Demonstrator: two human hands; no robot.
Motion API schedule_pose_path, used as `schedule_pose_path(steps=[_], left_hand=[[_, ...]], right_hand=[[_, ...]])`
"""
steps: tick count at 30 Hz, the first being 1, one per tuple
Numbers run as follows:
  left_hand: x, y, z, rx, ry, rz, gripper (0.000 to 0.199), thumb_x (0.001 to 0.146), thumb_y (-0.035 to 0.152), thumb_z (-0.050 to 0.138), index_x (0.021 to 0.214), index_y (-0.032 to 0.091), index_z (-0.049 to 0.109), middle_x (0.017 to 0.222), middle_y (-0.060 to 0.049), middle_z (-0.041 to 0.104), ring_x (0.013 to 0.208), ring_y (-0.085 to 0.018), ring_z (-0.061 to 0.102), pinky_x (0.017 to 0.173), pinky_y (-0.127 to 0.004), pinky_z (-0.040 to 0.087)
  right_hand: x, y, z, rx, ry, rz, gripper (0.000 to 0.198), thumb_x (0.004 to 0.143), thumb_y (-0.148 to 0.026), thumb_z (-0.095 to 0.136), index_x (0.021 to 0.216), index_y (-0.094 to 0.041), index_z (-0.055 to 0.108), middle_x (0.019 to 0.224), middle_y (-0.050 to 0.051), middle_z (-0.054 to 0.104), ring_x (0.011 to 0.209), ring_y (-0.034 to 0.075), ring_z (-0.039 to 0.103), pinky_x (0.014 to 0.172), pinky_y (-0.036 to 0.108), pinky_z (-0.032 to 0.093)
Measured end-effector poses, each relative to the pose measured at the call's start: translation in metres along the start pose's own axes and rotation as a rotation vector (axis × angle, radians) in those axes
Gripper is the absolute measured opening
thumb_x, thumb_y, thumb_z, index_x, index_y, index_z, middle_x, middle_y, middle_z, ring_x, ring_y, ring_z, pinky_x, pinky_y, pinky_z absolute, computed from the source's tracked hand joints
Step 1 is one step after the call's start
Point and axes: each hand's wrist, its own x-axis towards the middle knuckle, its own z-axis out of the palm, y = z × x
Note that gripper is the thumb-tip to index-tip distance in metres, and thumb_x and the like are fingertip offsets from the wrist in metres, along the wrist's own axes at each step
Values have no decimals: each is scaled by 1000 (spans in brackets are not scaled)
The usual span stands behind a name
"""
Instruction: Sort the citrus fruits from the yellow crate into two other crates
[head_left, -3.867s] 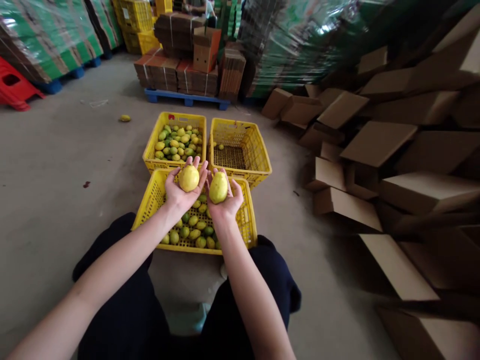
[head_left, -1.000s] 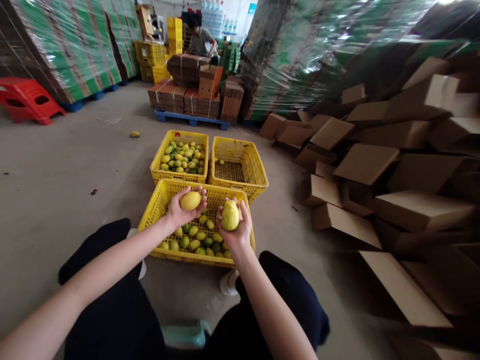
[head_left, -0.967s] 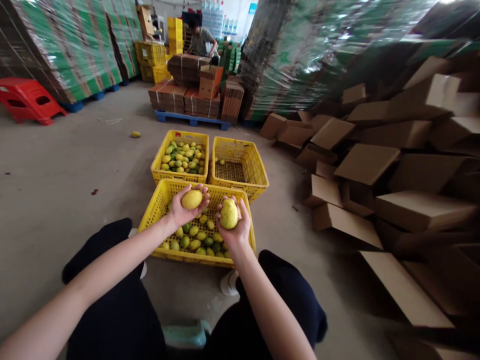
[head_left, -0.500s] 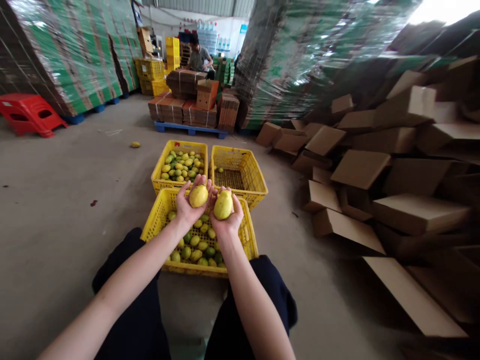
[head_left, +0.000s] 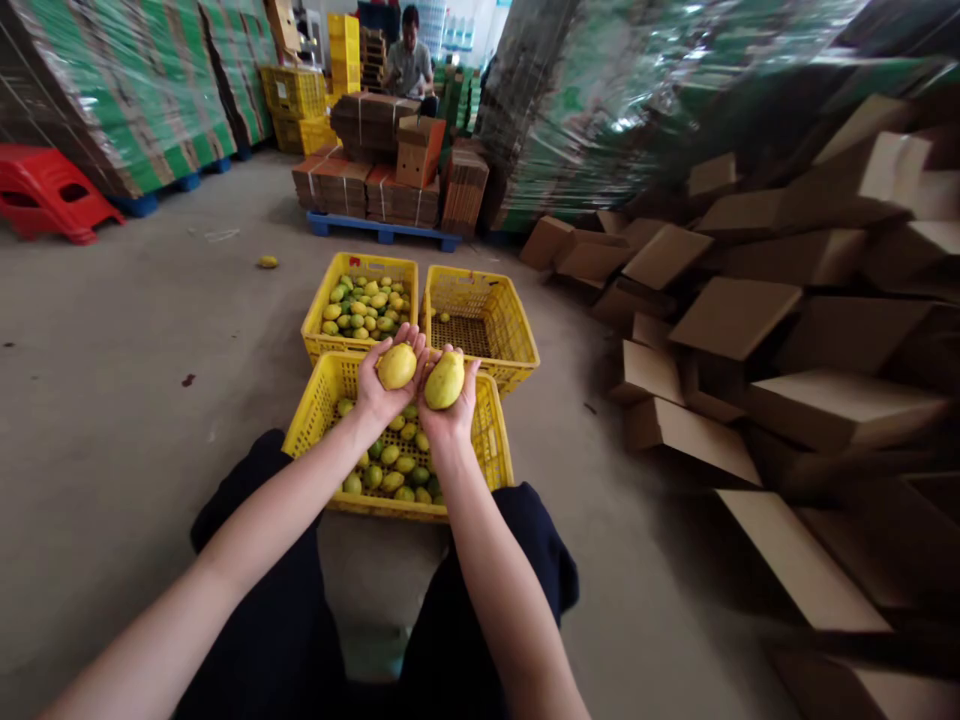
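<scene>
The left hand (head_left: 377, 388), as I watch from my end of the feed, is palm up and loosely cupped, its fingers reaching past the yellow fruit (head_left: 397, 367) it holds. The right hand (head_left: 453, 414) is just beside it, also palm up; I see it cradling a greenish-yellow fruit (head_left: 445, 380), narrower at the far end, with the thumb off to the right. I cannot tell whether the 2 hands touch. Both fruits are above the near crate (head_left: 491, 435), where I see loose fruits (head_left: 391, 482), yellow and green, scattered across the perforated bottom. Beyond it I have 2 more crates: the left crate (head_left: 322, 346) heaped with fruit, the right crate (head_left: 516, 330) with a few by its left wall. To the right of all 3 lies a heap of cardboard boxes (head_left: 735, 315). Farther out, 1 lone fruit (head_left: 267, 262) rests on the floor (head_left: 150, 330), with a red stool (head_left: 49, 195) off to the left. At the back I see a blue pallet (head_left: 386, 232) of bundled cardboard (head_left: 322, 182) and, behind that, a person (head_left: 409, 70).
</scene>
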Motion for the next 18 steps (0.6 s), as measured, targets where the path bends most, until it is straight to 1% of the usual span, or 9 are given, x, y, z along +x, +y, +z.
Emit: schedule_pose_path(steps=[6, 11, 13, 15, 16, 18], left_hand=[[-2, 4, -1, 2, 2, 18, 35, 91, 22, 42, 118, 19, 64, 90, -3, 75, 81, -12, 71, 83, -24, 54], [-1, 4, -3, -3, 24, 16, 32, 88, 23, 42, 109, 20, 67, 96, -4, 74, 77, -13, 70, 79, -26, 55], [-1, 3, -3, 3, 31, 18, 33, 87, 22, 43, 110, 20, 66, 100, -4, 74, 80, -14, 70, 79, -27, 55], [0, 3, -3, 7, 37, 17, 32, 84, 19, 45, 108, 20, 66, 102, -6, 73, 88, -15, 70, 82, -27, 55], [0, 4, -3, 5, 41, 13, 32, 82, 18, 46, 107, 19, 66, 102, -7, 73, 92, -16, 70, 84, -26, 54], [1, 5, -2, -5, 39, 1, 29, 80, 16, 47, 102, 18, 67, 101, -8, 71, 98, -18, 68, 87, -28, 53]], right_hand=[[1, 7, -2, -23, -4, 35, 24, 93, -42, 52, 82, -23, 62, 83, -6, 71, 70, 8, 67, 70, 21, 59], [-4, 10, 3, -8, 25, 59, 23, 94, -35, 50, 79, -21, 60, 77, -5, 69, 63, 7, 65, 65, 18, 57], [-6, 9, 3, -23, 25, 67, 17, 92, -28, 52, 80, -21, 61, 76, -5, 70, 64, 7, 65, 65, 18, 57], [-6, 7, 1, -53, 11, 64, 9, 86, -21, 55, 82, -20, 62, 77, -4, 70, 65, 8, 65, 67, 19, 57], [-6, 6, 1, -64, 3, 61, 8, 83, -19, 56, 82, -19, 63, 77, -3, 71, 66, 9, 65, 69, 20, 57], [-6, 3, 1, -66, -11, 46, 12, 79, -20, 54, 84, -19, 64, 78, -1, 71, 71, 11, 66, 73, 22, 56]])
